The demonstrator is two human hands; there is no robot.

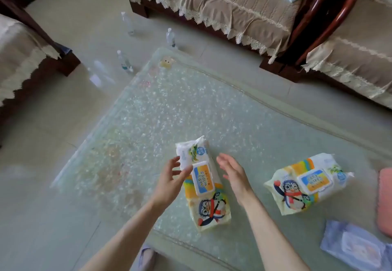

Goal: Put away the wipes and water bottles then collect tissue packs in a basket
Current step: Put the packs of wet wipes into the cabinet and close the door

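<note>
**Hands over a wipes pack on the glass tabletop**

Both forearms reach in from the bottom of the frame. Beyond them, the glass tabletop fills the middle, with a covered sofa across the top. Centre-low lies a penguin-print wipes pack; the left hand has its fingers spread, its thumb touching the pack's lid, and the right hand hovers just beside it, fingers apart and empty. A second wipes pack lies to the right, a blue pack at lower right. Several water bottles stand on the floor at upper left.
</note>
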